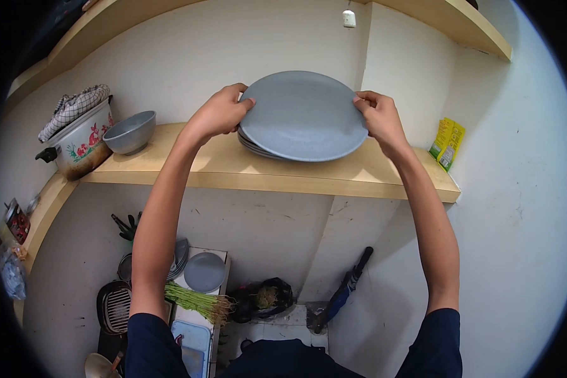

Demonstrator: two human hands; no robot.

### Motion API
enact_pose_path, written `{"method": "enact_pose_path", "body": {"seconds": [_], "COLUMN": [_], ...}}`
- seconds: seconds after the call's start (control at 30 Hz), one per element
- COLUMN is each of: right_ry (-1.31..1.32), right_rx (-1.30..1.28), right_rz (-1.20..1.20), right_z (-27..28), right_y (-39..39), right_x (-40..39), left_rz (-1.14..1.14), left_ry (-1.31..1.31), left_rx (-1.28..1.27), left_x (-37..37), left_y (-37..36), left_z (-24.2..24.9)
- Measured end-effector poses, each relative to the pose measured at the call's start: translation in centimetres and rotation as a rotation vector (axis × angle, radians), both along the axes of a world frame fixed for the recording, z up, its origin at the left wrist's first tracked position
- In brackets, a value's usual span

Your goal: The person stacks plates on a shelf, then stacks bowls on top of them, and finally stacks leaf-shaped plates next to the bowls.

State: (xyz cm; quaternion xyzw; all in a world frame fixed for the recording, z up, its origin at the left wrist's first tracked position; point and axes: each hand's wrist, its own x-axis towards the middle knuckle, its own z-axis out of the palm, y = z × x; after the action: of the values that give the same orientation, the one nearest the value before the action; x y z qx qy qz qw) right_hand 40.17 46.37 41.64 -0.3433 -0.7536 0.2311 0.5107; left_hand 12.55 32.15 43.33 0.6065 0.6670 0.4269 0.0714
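A round grey plate is held up at the wooden shelf, its face tilted toward me. My left hand pinches its left rim, thumb on the upper face and fingers behind. On the opposite side, my right hand grips the right rim the same way. Edges of more grey plates show in a stack beneath it on the shelf. Left of my left hand stands a grey bowl.
A decorated pot topped by a checkered cloth stands at the shelf's left. Yellow packets lean against the right wall. Below are green vegetable stalks, another grey plate, a grill pan and a folded umbrella.
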Motion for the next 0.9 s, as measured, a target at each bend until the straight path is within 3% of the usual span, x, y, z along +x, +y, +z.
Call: {"method": "enact_pose_path", "body": {"seconds": [0.27,0.37,0.7,0.8,0.9], "right_ry": [-0.454,-0.508,-0.682,-0.602,-0.636], "right_rx": [0.0,-0.07,0.04,0.084,0.038], "right_rz": [-0.084,-0.082,-0.061,-0.095,0.006], "right_z": [0.8,0.8,-0.4,-1.2,-0.2], "right_y": [3.9,2.3,4.1,4.8,0.5], "right_x": [-1.3,-1.7,-2.1,-2.1,-0.6], "left_rz": [0.06,0.054,0.037,0.166,0.03], "left_ry": [0.177,0.215,0.325,0.247,0.086], "left_rx": [-0.16,-0.203,-0.257,-0.301,-0.176], "left_x": [-3.6,-4.2,-5.3,-3.7,-4.2], "left_y": [4.4,4.6,5.7,4.4,3.0], "left_z": [-0.9,-0.4,-1.1,-0.7,-2.6]}}
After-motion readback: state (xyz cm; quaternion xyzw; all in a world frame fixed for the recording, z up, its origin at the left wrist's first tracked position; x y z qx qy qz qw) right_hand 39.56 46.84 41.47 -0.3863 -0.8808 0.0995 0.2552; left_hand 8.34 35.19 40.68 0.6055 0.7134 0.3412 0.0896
